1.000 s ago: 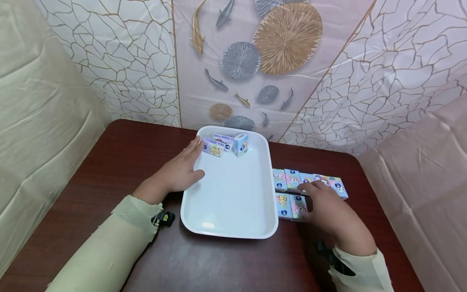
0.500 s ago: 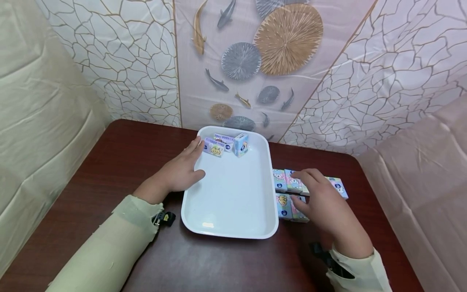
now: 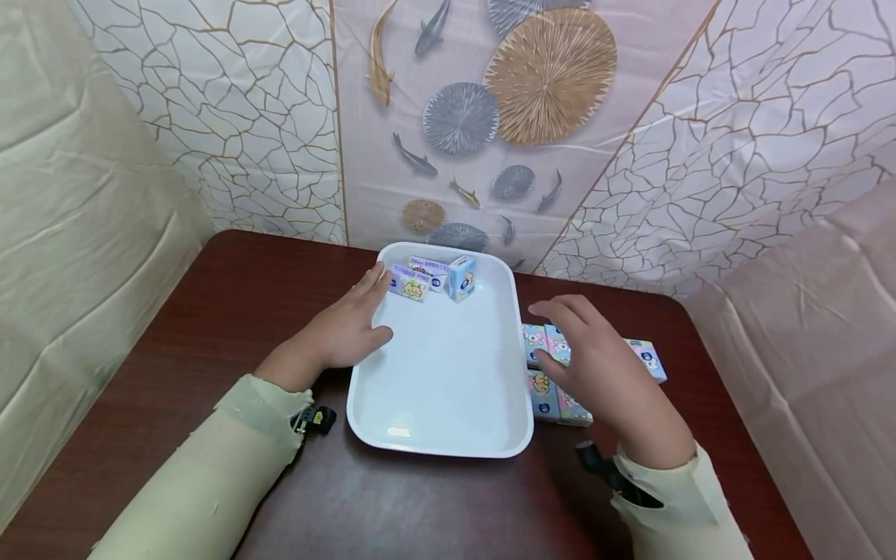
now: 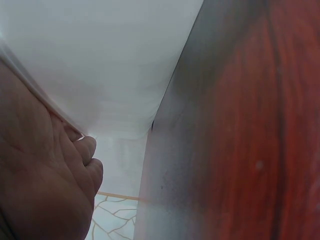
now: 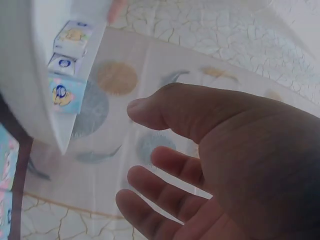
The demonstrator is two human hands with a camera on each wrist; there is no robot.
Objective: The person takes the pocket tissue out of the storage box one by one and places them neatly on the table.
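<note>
My left hand (image 3: 343, 323) rests at the left rim of a white tray (image 3: 448, 389), with its fingers extended along the edge and the thumb over the inside. In the left wrist view, the palm (image 4: 45, 160) lies against the tray's outer side. My right hand (image 3: 605, 369) hovers above packs that look like pocket tissues, just right of the tray. Its fingers and thumb are apart, and the right wrist view shows nothing between them. Lilac tissue packs (image 3: 408, 283) and a blue tissue pack (image 3: 462, 278) stand at the tray's far end.
Outside the tray's right side, several cartoon-printed tissue packs (image 3: 543, 395) lie in two rows, partly hidden by my right hand. One pack (image 3: 647, 359) shows at the row's right end. Tray and packs sit on a dark red-brown table (image 3: 189, 373), with a patterned cloth (image 3: 462, 179) behind.
My right hand has lifted off the packs and moved up and left towards the tray, its fingers spreading. The left hand and the packs in the tray stay put.
</note>
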